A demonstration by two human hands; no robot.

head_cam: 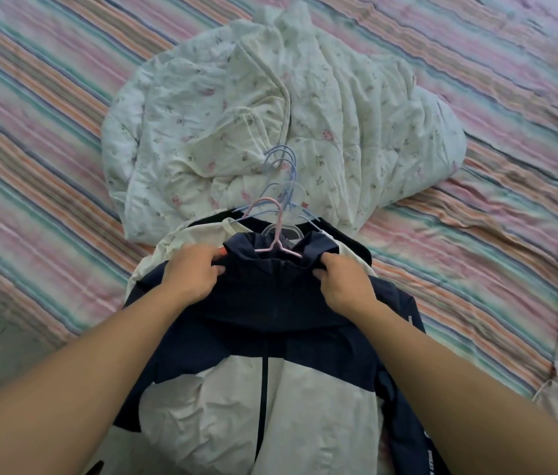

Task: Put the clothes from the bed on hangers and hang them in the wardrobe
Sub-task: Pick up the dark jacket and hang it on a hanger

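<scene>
Navy jacket point(270, 303): our left hand point(192, 272) and right hand point(342, 282) pinch its shoulders over the pink hanger point(275, 231); loose cloth could slip off.

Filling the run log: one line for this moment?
step: hangering | left hand, right hand: grip navy-and-white zip jacket collar | pink wire hanger: inside collar

Soft even daylight, no hard shadows, slight blur, wide-angle edge warp

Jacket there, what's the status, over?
Both hands, left and right, grip the jacket at the collar. Pink hanger inside. More hangers beyond; nothing blocking.
</scene>
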